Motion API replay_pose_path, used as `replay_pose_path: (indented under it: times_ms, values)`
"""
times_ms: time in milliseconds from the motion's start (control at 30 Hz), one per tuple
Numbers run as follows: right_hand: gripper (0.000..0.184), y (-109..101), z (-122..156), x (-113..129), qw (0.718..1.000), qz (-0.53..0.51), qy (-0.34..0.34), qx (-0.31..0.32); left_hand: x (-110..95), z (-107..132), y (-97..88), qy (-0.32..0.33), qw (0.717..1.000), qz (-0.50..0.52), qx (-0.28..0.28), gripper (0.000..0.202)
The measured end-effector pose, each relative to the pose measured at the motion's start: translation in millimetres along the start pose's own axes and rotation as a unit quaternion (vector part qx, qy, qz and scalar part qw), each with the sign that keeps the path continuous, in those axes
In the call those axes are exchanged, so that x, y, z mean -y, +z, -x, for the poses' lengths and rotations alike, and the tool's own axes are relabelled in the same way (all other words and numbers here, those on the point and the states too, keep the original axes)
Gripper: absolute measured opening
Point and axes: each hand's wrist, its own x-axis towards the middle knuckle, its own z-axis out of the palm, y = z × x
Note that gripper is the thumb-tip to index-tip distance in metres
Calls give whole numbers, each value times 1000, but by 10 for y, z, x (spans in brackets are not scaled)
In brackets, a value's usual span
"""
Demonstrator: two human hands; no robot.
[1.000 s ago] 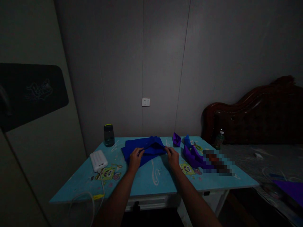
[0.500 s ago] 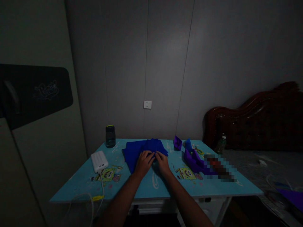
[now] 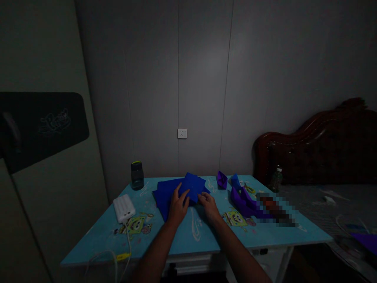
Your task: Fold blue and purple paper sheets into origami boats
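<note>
A folded square of blue paper (image 3: 192,185) lies in the middle of the table, on top of larger blue paper sheets (image 3: 165,192). My left hand (image 3: 177,205) rests at the square's left side, fingers spread and touching its edge. At the lower right edge, my right hand (image 3: 209,203) pinches the folded paper between thumb and curled fingers. The underside of the square is hidden.
Purple paper boats (image 3: 246,204), a smaller purple one (image 3: 222,180), a blue folded piece (image 3: 235,182) and yellow-handled scissors (image 3: 249,188) lie to the right. On the left are a water bottle (image 3: 137,175) and a white power bank (image 3: 124,208) with a cable.
The blue paper has turned into a flatter, clearly square face. My left fingers have spread apart, and my right hand has shifted right to the lower right edge. The view has tilted slightly.
</note>
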Motion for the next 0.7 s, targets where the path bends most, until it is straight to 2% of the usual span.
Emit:
replay_pose_path:
  times_ms: [167,333,467,633,700]
  values:
    - [42,23,41,-2,999,-19,26,21,65,-6,5,-85,993,69,-34,37]
    - [41,41,71,-36,998,-7,31,56,132,-25,-20,-156,973,165,-47,34]
    - [40,59,91,-16,996,3,35,76,131,-52,-49,-206,944,251,-62,41]
    - [40,79,113,35,994,10,32,105,75,-82,-22,-252,892,362,-94,69]
    - [39,88,124,22,992,13,33,122,80,-79,-4,-269,875,391,-99,70]
